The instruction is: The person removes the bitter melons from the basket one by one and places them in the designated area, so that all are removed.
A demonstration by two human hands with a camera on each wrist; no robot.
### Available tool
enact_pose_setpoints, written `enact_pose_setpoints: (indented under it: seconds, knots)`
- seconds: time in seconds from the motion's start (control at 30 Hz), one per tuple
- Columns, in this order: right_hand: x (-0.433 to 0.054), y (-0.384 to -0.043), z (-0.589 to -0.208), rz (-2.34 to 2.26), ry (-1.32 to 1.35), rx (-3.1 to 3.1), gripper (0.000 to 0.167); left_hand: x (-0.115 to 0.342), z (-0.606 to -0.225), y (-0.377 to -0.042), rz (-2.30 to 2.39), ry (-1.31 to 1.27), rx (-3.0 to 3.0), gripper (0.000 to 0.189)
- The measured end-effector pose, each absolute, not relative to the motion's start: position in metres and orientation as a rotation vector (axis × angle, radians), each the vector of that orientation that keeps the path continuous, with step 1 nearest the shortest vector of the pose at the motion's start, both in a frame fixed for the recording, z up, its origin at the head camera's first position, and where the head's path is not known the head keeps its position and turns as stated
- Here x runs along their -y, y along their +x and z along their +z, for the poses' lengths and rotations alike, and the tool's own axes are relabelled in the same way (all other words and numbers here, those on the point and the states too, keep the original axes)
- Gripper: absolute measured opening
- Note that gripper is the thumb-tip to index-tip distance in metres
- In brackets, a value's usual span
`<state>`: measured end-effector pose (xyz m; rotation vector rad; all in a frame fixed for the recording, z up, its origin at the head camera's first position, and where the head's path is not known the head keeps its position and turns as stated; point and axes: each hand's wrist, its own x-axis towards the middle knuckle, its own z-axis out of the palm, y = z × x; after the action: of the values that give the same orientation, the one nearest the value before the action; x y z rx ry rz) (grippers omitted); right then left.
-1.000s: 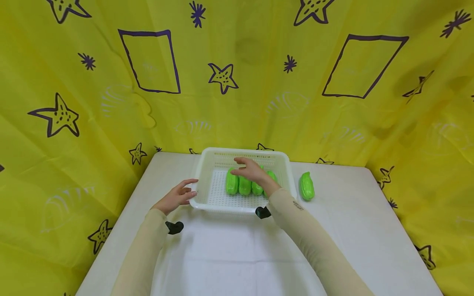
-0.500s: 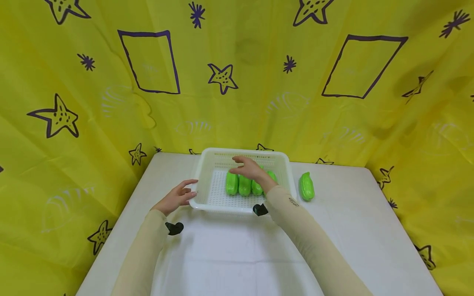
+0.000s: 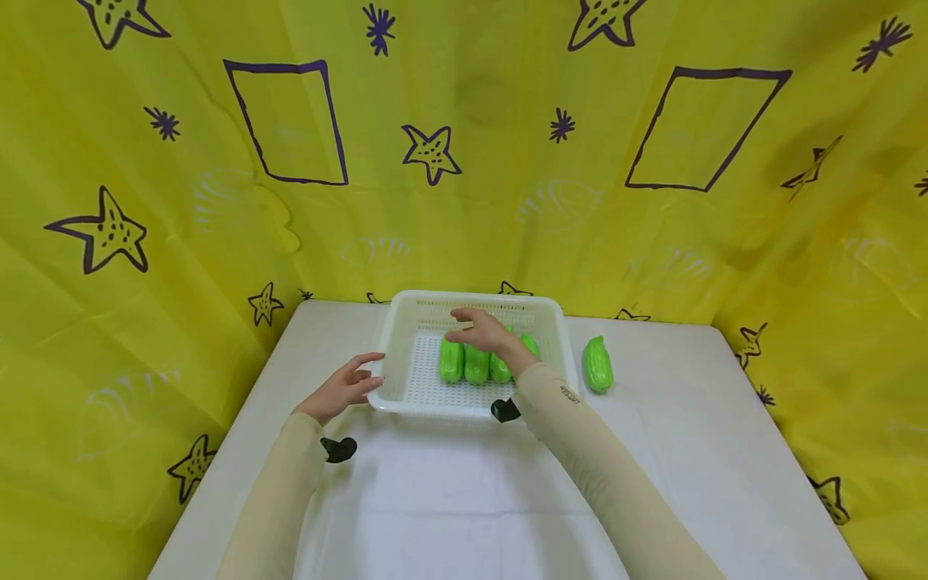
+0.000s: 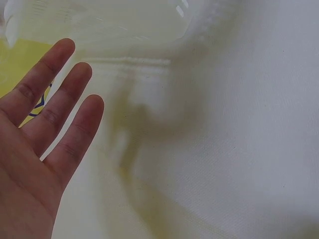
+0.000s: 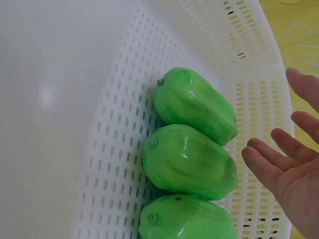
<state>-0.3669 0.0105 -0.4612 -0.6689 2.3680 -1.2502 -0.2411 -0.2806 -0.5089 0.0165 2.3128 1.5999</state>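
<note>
Several green papaya-shaped fruits (image 5: 189,159), glossy and ridged, lie side by side on the floor of a white plastic basket (image 3: 435,409). My right hand (image 3: 482,332) hovers over them with fingers spread, holding nothing. In the right wrist view its fingers (image 5: 266,164) stand apart from the fruits. My left hand (image 3: 339,391) is at the basket's left rim, fingertips right beside it, palm empty. The left wrist view shows that hand's extended fingers (image 4: 65,109) close below the basket. One more green fruit (image 3: 598,366) lies on the table, right of the basket.
A white cloth covers the table (image 3: 435,515), and the basket stands near its back edge. Yellow curtain (image 3: 493,217) with starfish drawings surrounds the back and sides. A dark camera piece (image 3: 339,449) sticks out from the left wrist, another dark piece (image 3: 505,410) from the right.
My right hand has drifted slightly left above the fruits. The head view has shifted a little. My left hand, the basket and the fruits keep their places.
</note>
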Motion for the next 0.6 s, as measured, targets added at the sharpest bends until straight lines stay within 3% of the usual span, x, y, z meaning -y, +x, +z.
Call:
enact_pose_setpoints:
  seconds: [0.6]
  knots:
    - [0.0, -0.363, -0.463, -1.099, -0.626, -2.334, 0.067, 0.281, -0.509, -0.241, 1.605, 0.024, -2.305, 0.06]
